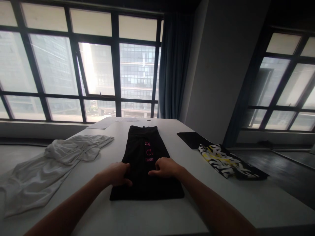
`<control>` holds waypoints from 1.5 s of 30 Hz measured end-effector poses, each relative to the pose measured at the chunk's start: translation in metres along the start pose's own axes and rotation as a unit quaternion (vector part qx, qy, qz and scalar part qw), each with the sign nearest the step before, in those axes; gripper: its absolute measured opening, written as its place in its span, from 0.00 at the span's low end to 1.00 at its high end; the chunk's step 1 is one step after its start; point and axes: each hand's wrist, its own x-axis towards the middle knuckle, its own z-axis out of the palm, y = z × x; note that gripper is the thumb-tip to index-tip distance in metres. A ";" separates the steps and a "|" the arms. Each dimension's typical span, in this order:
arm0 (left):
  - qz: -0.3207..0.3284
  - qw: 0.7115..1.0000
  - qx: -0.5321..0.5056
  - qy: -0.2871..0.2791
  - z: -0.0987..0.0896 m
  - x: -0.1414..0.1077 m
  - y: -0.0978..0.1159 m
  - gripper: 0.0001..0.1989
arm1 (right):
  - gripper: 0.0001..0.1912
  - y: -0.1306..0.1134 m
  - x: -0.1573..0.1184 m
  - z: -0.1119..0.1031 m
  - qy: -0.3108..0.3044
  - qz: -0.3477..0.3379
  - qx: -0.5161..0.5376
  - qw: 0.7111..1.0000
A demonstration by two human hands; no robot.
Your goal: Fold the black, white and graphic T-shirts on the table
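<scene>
The left hand (118,174) and right hand (164,167) pressed flat, fingers loosely curled and gripping nothing, on a folded black garment (146,164) lying mid-surface (152,216), between a crumpled white garment (54,164) and a black-white-yellow patterned cloth (228,162).

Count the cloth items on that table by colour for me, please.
Black folded garment with pink lettering, under both hands: 1
White crumpled garment: 1
Black, white and yellow patterned cloth: 1
Total: 3

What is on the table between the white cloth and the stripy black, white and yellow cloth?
The black garment, with both hands pressing on it, in the head view.
</scene>
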 end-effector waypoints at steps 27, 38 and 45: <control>0.245 0.942 -0.226 0.034 0.013 0.017 0.007 0.17 | 0.15 -0.006 0.004 0.006 -0.033 -0.050 0.112 0.992; 0.123 0.987 -0.068 -0.074 0.041 0.036 -0.038 0.45 | 0.14 0.085 0.026 0.002 0.105 0.030 0.045 0.993; 0.123 0.985 -0.117 0.032 0.011 0.058 -0.060 0.34 | 0.16 0.089 0.025 -0.001 0.030 0.087 0.076 0.993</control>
